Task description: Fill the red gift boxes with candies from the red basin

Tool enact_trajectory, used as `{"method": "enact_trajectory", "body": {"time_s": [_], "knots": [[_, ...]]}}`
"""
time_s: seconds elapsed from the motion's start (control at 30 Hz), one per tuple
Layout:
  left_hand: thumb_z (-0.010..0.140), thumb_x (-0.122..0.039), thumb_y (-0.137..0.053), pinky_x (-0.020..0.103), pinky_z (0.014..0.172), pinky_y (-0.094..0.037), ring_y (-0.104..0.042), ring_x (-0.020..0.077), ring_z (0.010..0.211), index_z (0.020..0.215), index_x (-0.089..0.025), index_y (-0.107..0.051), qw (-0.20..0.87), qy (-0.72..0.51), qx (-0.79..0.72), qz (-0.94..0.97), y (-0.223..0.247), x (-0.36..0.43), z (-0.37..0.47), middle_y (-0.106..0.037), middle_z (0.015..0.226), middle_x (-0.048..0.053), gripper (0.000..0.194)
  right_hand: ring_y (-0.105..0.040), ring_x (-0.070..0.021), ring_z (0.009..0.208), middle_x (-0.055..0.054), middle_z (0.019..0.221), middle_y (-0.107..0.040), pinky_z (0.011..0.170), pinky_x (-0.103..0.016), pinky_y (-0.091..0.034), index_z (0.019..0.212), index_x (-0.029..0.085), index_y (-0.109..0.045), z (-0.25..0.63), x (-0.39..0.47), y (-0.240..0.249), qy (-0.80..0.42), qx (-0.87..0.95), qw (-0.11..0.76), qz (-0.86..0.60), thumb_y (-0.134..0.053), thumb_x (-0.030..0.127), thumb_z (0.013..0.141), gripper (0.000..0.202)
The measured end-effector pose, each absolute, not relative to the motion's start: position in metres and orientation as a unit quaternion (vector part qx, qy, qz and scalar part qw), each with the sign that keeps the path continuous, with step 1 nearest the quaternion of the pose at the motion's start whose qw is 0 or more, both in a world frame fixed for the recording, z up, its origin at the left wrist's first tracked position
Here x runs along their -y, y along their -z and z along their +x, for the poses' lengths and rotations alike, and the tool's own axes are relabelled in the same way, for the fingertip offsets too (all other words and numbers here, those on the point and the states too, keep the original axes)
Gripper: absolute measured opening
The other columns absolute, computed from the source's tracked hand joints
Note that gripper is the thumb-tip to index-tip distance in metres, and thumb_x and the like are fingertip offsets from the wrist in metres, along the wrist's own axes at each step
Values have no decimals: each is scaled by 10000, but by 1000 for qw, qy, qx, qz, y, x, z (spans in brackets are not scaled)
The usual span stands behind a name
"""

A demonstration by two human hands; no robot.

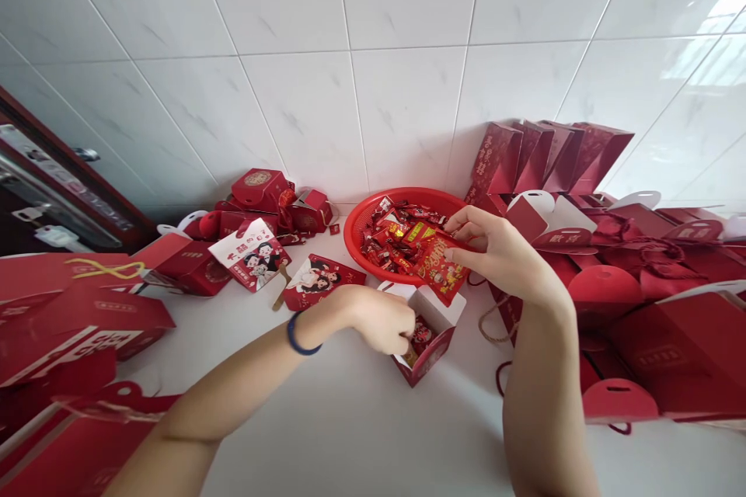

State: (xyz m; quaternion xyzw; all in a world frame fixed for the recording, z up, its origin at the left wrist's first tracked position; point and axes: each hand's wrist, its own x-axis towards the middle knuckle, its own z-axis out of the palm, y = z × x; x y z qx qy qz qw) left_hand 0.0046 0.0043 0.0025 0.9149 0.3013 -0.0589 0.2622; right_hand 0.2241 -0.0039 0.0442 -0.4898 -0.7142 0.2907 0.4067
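Note:
My right hand pinches a red and gold snack packet by its upper right edge, above the near right rim of a red basket of wrapped sweets. Just below, a small open red box with a white inside stands on the white table; red and gold wrapped items lie in it. My left hand, with a dark blue band on the wrist, reaches over the box's left side. Its fingers are curled at the opening, and whatever they grip is hidden.
Printed cards with cartoon couples lie left of the basket, near small red boxes. Larger red boxes fill the left side. Many red boxes crowd the right, with tall open ones by the tiled wall.

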Motion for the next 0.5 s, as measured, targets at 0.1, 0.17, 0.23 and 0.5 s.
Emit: {"method": "enact_trajectory", "body": {"time_s": [0.1,0.17,0.23,0.5], "knots": [[859,-381,-624,289,803,-473,-658,228,916,976,-236,-758,272,29,-302,913,-15,0,-23,-724,939,48,229,-518,-135,667,39,764,-579,610,-262,-400,904,224,-552,213,2,-42,-278,739,371,-489,-614,221,772,145],[889,-371,-594,283,821,-471,-656,221,940,989,-237,-749,279,19,-309,909,-22,3,-37,-713,991,45,228,-494,-124,661,49,738,-564,609,-251,-364,817,218,-515,203,1,-42,-264,763,329,-490,-604,176,762,113],[902,-355,-579,280,831,-470,-648,219,972,1003,-236,-736,272,18,-339,900,-25,7,-47,-688,1052,48,221,-476,-117,663,56,719,-554,609,-244,-338,762,216,-481,192,0,-42,-249,782,285,-495,-603,121,737,157],[890,-402,-598,273,813,-465,-617,210,996,1140,-248,-675,255,88,-448,852,-26,14,-60,-594,1107,45,303,-429,-101,614,65,633,-517,578,-240,-293,647,207,-451,168,6,-31,-265,795,183,-514,-638,80,719,237]]}}
